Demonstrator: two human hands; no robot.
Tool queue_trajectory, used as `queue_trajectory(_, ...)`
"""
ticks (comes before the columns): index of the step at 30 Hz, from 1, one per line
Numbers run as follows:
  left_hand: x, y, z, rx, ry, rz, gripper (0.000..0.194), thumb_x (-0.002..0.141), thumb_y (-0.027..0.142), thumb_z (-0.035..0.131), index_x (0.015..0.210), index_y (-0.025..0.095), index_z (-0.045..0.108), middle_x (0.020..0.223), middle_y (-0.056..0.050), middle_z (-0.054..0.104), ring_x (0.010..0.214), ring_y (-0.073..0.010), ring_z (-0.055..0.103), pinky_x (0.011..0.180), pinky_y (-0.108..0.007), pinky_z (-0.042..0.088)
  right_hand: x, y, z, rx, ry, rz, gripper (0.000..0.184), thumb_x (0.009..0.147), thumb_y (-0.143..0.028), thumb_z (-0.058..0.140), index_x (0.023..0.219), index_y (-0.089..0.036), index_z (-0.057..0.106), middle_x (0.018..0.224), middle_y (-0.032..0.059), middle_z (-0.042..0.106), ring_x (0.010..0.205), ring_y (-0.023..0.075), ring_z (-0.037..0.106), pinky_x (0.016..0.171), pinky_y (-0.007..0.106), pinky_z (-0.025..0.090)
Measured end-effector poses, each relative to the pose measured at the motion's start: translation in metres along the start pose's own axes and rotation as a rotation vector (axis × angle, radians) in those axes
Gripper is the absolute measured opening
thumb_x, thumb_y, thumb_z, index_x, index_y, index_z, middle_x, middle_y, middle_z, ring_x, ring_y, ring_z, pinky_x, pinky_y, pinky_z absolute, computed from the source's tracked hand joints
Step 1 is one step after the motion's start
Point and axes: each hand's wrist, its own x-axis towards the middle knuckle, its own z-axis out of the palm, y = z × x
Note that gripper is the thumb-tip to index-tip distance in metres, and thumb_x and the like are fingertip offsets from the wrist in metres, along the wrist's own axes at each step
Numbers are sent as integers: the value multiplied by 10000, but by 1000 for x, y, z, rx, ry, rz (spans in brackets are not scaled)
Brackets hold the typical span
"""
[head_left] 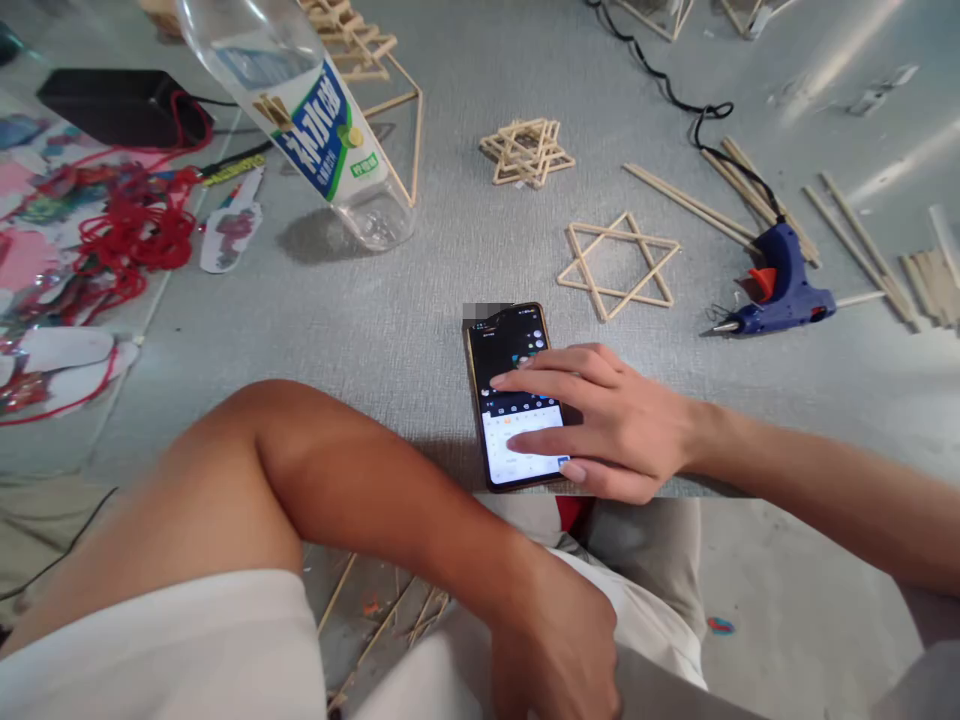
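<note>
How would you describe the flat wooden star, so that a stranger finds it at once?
Start at the grey table and find the blue glue gun on its right side. Just left of it lies the flat six-pointed star of thin wooden sticks. Unlike the thicker stacked stick star behind it, it is one open layer.

Glossy phone [514, 395] – matt wooden star [618, 264].

The lower right part of the phone [513, 395] screen is covered by the right hand [600, 420]. The top of the water bottle [300, 110] is cut off by the upper edge. The left hand [559, 650] fingers are cropped at the bottom edge. A small patch above the phone is blurred.
</note>
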Motion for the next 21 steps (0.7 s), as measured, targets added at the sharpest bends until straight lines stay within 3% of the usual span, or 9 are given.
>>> queue_trajectory(3, -3, 7, 2, 185, 59, -14, 229, 624, 565, 1015, 676, 495, 803, 1113, 133, 837, 673, -131, 604, 555, -408, 224, -1, 1, 0, 6, 31, -8, 426, 1156, -415, 471, 1284, -210, 821, 1661, 164, 638, 1533, 323, 553, 1225, 522, 494)
queue_trajectory(5, -3, 8, 0, 158, 10, -9, 224, 638, 556, 1011, 671, 514, 793, 1087, 143, 833, 719, -139, 646, 556, -410, 275, 0, 1, 0, 5, 15, -4, 437, 1161, -430, 467, 1314, -216, 816, 1680, 168, 623, 1538, 329, 545, 1221, 530, 493)
queue_trajectory(8, -2, 4, -2, 112, -34, 21, 223, 653, 562, 998, 666, 491, 787, 1089, 123, 824, 714, -139, 647, 558, -401, 315, 1, 0, 0, 4, -18, 1, 465, 1170, -452, 465, 1391, -215, 799, 1740, 189, 565, 1583, 349, 502, 1220, 539, 481)
queue_trajectory(13, 1, 1, 7, 183, -1, 32, 178, 753, 680, 918, 790, 525, 839, 1254, 147, 834, 703, -124, 617, 537, -388, 252, 0, 1, -1, 40, 14, -26, 440, 1160, -441, 478, 1287, -220, 836, 1685, 173, 622, 1566, 333, 523, 1242, 532, 466)
queue_trajectory(15, 3, 3, 16, 241, 57, 1, 194, 724, 700, 922, 775, 536, 832, 1218, 167, 835, 604, -116, 508, 524, -389, 205, -1, 1, -2, 42, 12, -35, 431, 1156, -439, 481, 1278, -228, 836, 1679, 163, 628, 1567, 326, 526, 1244, 523, 467)
queue_trajectory(18, 6, 5, 31, 328, 159, -12, 229, 633, 768, 911, 712, 582, 805, 1012, 162, 798, 489, -119, 175, 500, -405, 152, -1, 1, -1, 23, 3, -19, 470, 1168, -461, 441, 1373, -219, 788, 1711, 170, 592, 1579, 331, 514, 1244, 522, 463)
queue_trajectory(21, 10, 5, 43, 401, 284, 1, 252, 611, 789, 884, 619, 572, 756, 708, 96, 599, 544, -170, -36, 465, -436, 164, 0, 0, 2, -19, -21, 40, 523, 1187, -485, 383, 1507, -212, 693, 1767, 209, 512, 1608, 365, 480, 1198, 544, 473)
